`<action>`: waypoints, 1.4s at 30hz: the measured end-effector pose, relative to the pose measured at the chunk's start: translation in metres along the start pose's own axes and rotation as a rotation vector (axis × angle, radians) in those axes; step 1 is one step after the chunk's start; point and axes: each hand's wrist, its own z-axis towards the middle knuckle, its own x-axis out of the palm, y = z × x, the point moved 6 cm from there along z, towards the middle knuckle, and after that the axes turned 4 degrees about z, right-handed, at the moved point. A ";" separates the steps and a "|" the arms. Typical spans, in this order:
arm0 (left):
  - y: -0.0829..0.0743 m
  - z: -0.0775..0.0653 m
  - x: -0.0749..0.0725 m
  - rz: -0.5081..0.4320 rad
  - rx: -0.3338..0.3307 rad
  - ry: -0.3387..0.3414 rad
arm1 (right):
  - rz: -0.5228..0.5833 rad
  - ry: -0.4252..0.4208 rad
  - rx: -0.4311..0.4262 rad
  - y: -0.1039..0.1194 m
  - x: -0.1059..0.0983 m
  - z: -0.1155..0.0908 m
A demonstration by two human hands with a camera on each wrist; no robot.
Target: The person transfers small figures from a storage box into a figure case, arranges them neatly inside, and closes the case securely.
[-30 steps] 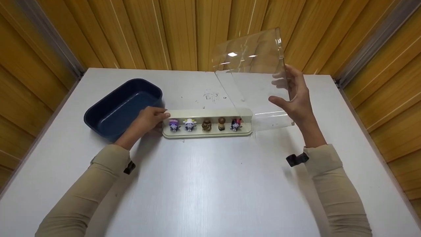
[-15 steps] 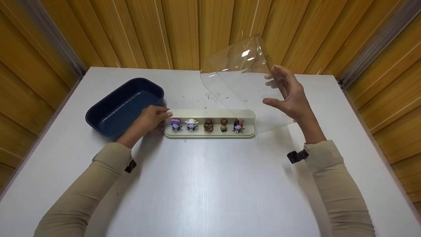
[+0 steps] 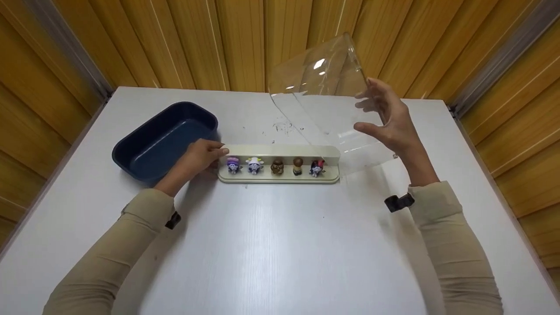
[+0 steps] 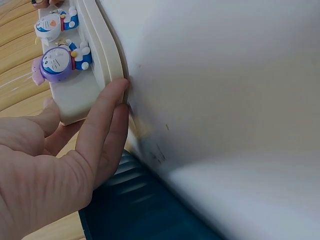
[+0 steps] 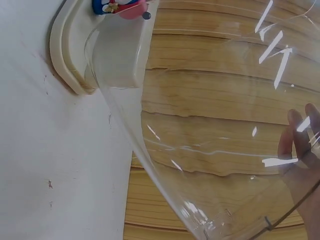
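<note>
A long cream display base (image 3: 280,151) lies on the table with several small figurines (image 3: 277,166) in a row: purple and white ones at the left, brown ones in the middle, a red-topped one at the right. My left hand (image 3: 197,156) grips the base's left end, thumb and fingers either side of it in the left wrist view. A large clear plastic cover (image 3: 321,107) is raised and tilted on the right, held at its right side by my right hand (image 3: 393,122). Its lower edge overlaps the base's right end in the right wrist view.
A dark blue basin (image 3: 144,127) stands behind and left of my left hand, close to the base. The white table (image 3: 271,245) backs onto yellow wood-look panels (image 3: 238,43). Dark scuff marks (image 3: 283,127) show behind the base.
The clear cover has shifted left in my right hand, dipping and then rising slightly, with its tilt changed. My left hand stays at the base's left end.
</note>
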 end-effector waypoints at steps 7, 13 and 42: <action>0.001 0.001 0.000 -0.001 -0.009 0.003 | -0.175 0.052 -0.017 -0.003 0.010 -0.003; 0.000 -0.002 0.005 0.029 0.008 -0.011 | -0.248 0.090 -0.045 -0.001 0.019 -0.002; -0.011 0.004 0.011 0.041 -0.001 0.003 | -0.329 0.161 -0.070 0.003 0.037 0.011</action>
